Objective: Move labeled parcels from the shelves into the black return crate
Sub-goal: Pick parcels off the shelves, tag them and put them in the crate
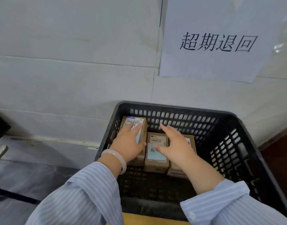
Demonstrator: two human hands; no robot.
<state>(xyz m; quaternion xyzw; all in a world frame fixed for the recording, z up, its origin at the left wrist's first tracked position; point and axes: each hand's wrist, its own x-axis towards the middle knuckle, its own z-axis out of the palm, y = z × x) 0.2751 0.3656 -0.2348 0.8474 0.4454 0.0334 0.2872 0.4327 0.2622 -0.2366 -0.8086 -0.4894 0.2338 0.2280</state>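
The wall paper sheet (217, 38) reads "超期退回"; parcel labels (157, 149) are too blurred.

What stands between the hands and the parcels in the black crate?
Nothing visible. The left hand lies flat on the left parcel, and the right hand is spread over the right parcel, inside the crate.

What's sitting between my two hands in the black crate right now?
In the head view, a brown labelled parcel lies between the left hand and right hand inside the black crate; the right thumb reaches over its label.
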